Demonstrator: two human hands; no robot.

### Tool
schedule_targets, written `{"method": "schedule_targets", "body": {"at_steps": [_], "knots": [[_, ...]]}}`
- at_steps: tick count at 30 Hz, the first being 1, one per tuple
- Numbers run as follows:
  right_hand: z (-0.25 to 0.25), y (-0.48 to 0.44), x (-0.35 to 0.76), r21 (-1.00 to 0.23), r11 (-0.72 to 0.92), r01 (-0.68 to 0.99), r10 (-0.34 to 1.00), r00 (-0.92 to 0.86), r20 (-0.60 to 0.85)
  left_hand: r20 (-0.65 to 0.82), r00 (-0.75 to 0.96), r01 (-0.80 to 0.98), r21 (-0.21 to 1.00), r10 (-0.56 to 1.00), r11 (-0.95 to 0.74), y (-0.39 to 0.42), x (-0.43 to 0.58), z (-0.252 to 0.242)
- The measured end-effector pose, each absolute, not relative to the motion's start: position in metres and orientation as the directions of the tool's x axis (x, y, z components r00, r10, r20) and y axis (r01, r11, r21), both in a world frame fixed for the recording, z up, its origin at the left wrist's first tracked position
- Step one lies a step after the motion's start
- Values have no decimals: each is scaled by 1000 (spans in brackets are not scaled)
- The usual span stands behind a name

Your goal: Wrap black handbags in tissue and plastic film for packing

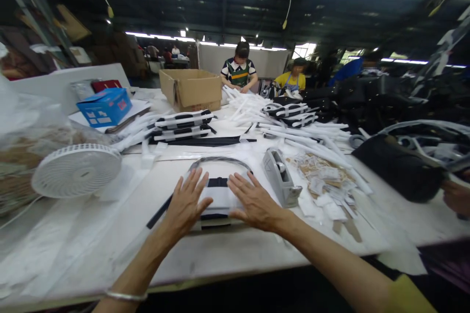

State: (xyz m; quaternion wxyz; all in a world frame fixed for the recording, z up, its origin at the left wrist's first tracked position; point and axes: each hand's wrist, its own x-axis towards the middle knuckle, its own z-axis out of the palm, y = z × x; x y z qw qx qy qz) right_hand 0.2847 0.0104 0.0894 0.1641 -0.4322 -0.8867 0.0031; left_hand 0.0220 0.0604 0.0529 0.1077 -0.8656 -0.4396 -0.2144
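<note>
On the worktable in front of me lies a dark item wrapped with a white sheet (219,204), perhaps a bag. A dark band crosses its top, and an arched grey handle (221,159) rises behind it. My left hand (189,203) rests at its left side, palm down and fingers spread. At the right side is my right hand (255,200), also flat with fingers stretched out; neither hand grips anything. A dark strap (159,212) sticks out beyond my left hand. Just right of my right hand stands a grey tape dispenser (281,178).
A white fan (77,171) and a blue box (105,107) stand left. White-wrapped straps (183,124) lie behind, near a cardboard box (191,89). Tags (326,181) and a black bag (400,166) are right, where another person's hand (456,195) shows. Co-workers (239,71) sit opposite.
</note>
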Motion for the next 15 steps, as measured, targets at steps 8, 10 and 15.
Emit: {"method": "schedule_targets", "body": {"at_steps": [8, 10, 15], "knots": [[40, -12, 277, -169, 619, 767, 781, -579, 235, 561, 666, 705, -259, 492, -660, 24, 37, 12], [47, -11, 278, -194, 626, 755, 777, -581, 244, 598, 671, 692, -295, 438, -659, 31, 34, 14], [72, -22, 299, -249, 572, 782, 796, -456, 398, 645, 595, 736, -197, 480, -648, 31, 10, 28]]}}
